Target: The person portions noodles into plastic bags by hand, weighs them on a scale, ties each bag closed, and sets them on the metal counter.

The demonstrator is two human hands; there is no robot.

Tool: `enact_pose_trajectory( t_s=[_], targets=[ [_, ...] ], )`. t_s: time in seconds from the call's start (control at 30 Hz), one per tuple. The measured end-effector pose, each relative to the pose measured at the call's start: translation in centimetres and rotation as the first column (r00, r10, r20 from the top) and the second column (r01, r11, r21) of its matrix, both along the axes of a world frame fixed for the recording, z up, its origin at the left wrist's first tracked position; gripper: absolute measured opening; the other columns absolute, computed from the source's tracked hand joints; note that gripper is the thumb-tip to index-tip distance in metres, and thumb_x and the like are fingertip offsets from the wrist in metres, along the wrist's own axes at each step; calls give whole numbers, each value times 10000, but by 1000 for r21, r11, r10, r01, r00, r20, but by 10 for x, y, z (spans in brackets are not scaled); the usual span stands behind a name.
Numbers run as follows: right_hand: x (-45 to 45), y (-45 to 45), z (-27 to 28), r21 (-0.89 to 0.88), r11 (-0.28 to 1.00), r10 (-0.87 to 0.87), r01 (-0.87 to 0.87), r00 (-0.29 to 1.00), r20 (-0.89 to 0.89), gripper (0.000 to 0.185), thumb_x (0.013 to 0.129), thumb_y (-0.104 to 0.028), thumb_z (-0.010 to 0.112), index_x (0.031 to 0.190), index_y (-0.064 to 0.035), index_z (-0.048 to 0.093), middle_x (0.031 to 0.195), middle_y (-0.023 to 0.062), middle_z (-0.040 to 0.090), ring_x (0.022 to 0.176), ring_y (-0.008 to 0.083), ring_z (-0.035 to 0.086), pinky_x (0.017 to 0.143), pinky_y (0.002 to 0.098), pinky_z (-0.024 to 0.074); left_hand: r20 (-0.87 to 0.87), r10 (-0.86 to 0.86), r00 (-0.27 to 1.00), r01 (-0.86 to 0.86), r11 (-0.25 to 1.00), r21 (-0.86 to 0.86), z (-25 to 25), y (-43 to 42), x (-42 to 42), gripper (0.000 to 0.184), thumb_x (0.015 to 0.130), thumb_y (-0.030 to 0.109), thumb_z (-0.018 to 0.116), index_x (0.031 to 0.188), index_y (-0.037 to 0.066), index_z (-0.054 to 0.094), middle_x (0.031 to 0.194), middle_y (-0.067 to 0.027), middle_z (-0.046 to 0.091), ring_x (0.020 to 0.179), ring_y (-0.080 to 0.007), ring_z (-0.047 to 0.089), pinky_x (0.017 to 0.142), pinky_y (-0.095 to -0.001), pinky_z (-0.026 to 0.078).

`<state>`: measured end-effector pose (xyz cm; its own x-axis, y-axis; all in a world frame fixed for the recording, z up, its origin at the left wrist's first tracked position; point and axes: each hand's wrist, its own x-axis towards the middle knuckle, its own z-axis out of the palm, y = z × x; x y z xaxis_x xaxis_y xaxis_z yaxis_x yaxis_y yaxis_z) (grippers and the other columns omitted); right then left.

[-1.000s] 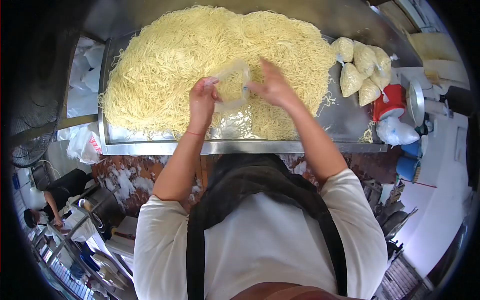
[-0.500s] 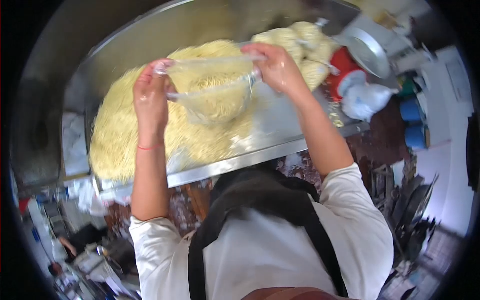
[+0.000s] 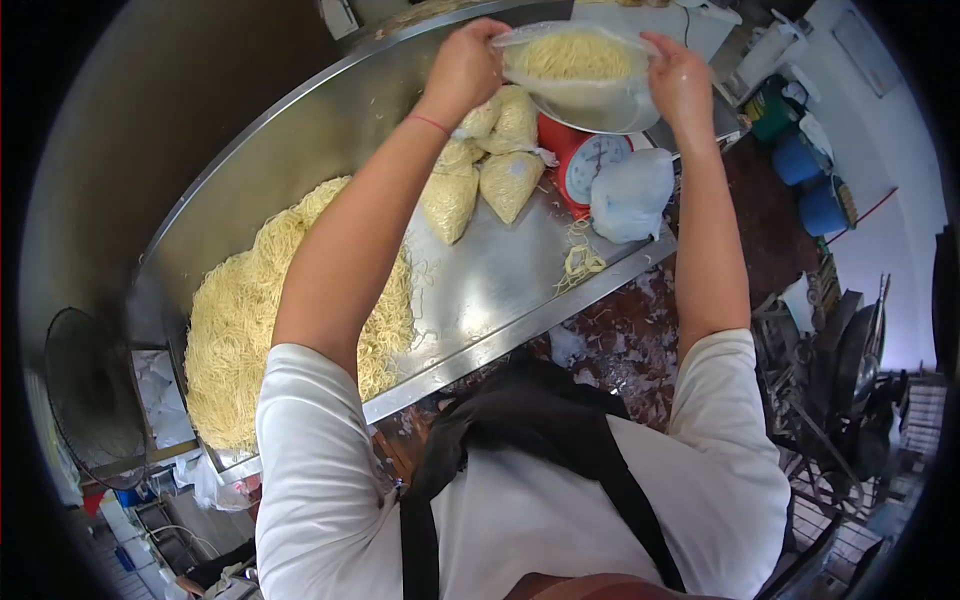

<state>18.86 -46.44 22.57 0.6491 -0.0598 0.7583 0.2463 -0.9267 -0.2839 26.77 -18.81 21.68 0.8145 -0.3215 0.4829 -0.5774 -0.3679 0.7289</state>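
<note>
Between my two hands hangs a clear plastic bag (image 3: 520,62) with yellow noodles (image 3: 580,58) inside. My left hand (image 3: 468,68) is closed on the left side of its rim, and my right hand (image 3: 683,88) grips the right side. The bag is over the round metal pan (image 3: 600,122) of a red dial scale (image 3: 560,145); whether it touches the pan I cannot tell. Several filled bags of noodles (image 3: 510,185) are grouped just left of the scale. A large heap of loose noodles (image 3: 235,345) covers the left end of the metal table (image 3: 480,285).
A whitish plastic bag (image 3: 632,195) sits in front of the scale, with stray noodle strands (image 3: 582,262) beside it. The table has a raised front edge (image 3: 530,325). A round fan (image 3: 95,395) stands at left; blue bins (image 3: 825,205) are at right.
Both hands have carried the bag of noodles from above the heap, up and right to the scale pan. My view has shifted, showing more of the scale side.
</note>
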Motion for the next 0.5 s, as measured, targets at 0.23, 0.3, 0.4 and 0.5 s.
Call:
enact_pose_trajectory(
  t_s=[0.23,0.3,0.4,0.5],
  targets=[
    [-27,-16,-4,163,982,-80,94,992,-94,327,832,-120,624,1152,-101,686,843,213,688,784,387,668,717,445,535,154,57,986,-62,998,27,-22,-43,18,229,965,148,533,1086,9,669,710,-106,664,566,-177,647,579,-324,526],
    [-23,-24,-8,187,980,-54,65,997,-62,337,864,-183,632,1188,-100,669,779,173,663,715,341,646,695,407,516,157,58,986,-66,997,49,-13,-48,17,233,969,172,542,1061,8,679,687,-103,652,562,-178,644,580,-325,522],
    [-24,-22,-6,232,970,-44,69,993,-113,349,903,-273,634,1204,-98,659,741,156,645,677,307,639,679,394,503,153,86,984,-97,994,60,-5,-55,13,323,952,290,604,1032,-12,681,720,-122,665,599,-206,658,628,-344,529],
    [-30,-12,8,278,957,-28,79,983,-183,434,878,-316,706,1208,-41,643,831,198,682,769,326,678,714,391,533,234,150,961,-180,977,113,1,-64,2,426,897,372,675,1056,-24,670,840,-166,694,731,-270,688,720,-375,538]
  ],
)
